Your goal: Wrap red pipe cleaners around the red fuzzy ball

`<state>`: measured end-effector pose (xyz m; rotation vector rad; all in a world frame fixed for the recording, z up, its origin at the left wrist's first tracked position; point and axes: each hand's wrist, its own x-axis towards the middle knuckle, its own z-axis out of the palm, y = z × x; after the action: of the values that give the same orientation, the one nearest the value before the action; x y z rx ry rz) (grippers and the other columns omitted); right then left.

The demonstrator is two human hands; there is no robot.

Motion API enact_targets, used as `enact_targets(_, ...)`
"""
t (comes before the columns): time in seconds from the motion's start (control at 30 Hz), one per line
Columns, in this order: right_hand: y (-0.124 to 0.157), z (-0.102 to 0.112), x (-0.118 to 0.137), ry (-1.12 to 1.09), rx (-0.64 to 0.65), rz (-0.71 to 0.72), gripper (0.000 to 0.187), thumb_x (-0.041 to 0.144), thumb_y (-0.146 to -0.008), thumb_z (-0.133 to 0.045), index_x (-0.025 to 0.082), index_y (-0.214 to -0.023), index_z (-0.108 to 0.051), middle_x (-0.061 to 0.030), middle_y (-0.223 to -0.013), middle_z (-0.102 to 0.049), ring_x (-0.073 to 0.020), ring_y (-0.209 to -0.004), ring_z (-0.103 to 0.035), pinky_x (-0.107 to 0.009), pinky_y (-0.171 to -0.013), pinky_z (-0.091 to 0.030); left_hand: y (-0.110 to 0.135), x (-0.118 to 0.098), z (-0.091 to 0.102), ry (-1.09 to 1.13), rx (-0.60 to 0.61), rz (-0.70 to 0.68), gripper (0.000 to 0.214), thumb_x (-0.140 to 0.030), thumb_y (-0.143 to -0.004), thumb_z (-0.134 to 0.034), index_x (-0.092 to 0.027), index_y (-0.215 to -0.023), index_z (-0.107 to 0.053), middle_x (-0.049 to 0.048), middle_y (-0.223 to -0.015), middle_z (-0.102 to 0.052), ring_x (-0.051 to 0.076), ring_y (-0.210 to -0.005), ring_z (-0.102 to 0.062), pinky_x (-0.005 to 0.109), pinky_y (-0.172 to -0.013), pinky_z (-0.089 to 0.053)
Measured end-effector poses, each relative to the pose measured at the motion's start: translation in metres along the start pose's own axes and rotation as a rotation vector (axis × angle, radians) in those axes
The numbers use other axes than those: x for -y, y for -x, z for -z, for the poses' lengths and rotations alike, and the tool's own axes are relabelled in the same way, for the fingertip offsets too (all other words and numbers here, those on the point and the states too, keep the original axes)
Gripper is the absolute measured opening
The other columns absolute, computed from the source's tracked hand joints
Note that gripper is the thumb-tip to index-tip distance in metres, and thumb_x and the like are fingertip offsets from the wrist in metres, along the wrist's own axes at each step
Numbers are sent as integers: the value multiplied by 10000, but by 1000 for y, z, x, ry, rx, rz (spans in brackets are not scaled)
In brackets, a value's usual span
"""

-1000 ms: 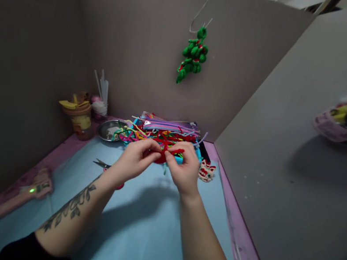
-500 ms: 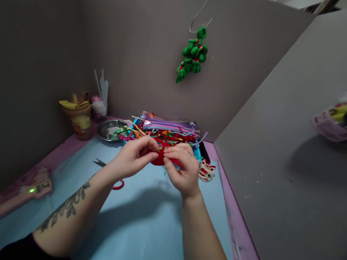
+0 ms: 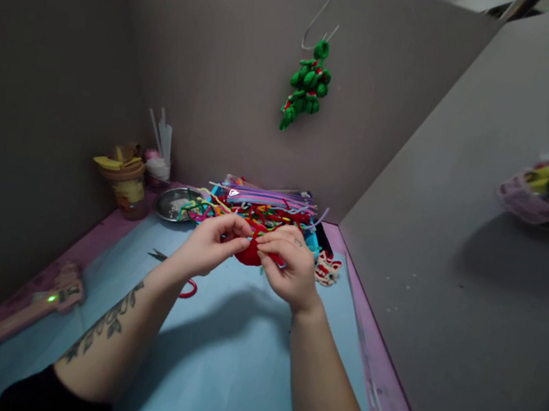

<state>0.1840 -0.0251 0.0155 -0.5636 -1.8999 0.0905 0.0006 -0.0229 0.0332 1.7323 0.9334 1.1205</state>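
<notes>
While the left hand (image 3: 209, 243) pinches a rounded, bright red piece (image 3: 247, 256), the right hand (image 3: 294, 267) — fingertips narrowed too — holds its right side

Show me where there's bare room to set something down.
The blue mat is bare between left forearm and right forearm, and between scissors and glue gun. Crowded: the far end, with metal dish, coloured strands and red-and-white ornament.

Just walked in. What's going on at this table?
A person's left hand and right hand pinch a small, rounded red piece between their fingertips. Just beyond is a bright blue tray heaped with multicoloured fuzzy strands. Red-handled metal scissors lie on the pale blue sheet, partly hidden by the left forearm.
</notes>
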Motion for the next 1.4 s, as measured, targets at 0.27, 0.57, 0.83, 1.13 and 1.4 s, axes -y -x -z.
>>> enact_targets(0.27,2,2,-6,-86,38,-73,107,140,-825,-589,241,-821,-622,-29,-837,-719,-194,-827,-638,-413,-809,-487,0,-2,-2,-6,-22,41,101,-242,-737,-620,-144,-757,-604,-17,-638,-573,98,-581,-509,227,-562,-426)
enact_targets(0.57,2,4,-7,-72,60,-102,117,151,-838,-571,253,-822,-627,-25,-837,-717,-199,-837,-618,-415,-792,-505,-1,-4,-6,-27,-69,96,73,-210,-713,-610,-139,-720,-625,-15,-598,-585,101,-555,-523,233,-555,-452)
enact_targets(0.83,1,3,-8,-39,41,-99,106,139,-808,-625,242,-834,-632,-28,-829,-712,-194,-846,-601,-397,-806,-503,-2,-1,-2,42,-92,110,117,-238,-716,-640,-132,-761,-622,-9,-636,-603,102,-568,-546,225,-549,-460)
enact_targets(1.13,2,-2,-5,-52,22,-263,36,197,-812,-637,222,-787,-633,-17,-776,-586,-165,-773,-570,-321,-705,-491,0,1,-3,-88,-99,35,98,-244,-767,-603,-147,-781,-612,9,-702,-622,121,-640,-570,238,-601,-474)
enact_targets(1.4,2,-2,-7,-58,31,-335,20,214,-806,-642,227,-793,-649,-15,-796,-604,-166,-787,-577,-322,-731,-491,1,0,-3,-226,-86,-50,89,-221,-785,-569,-158,-793,-631,26,-722,-658,140,-664,-597,258,-626,-484)
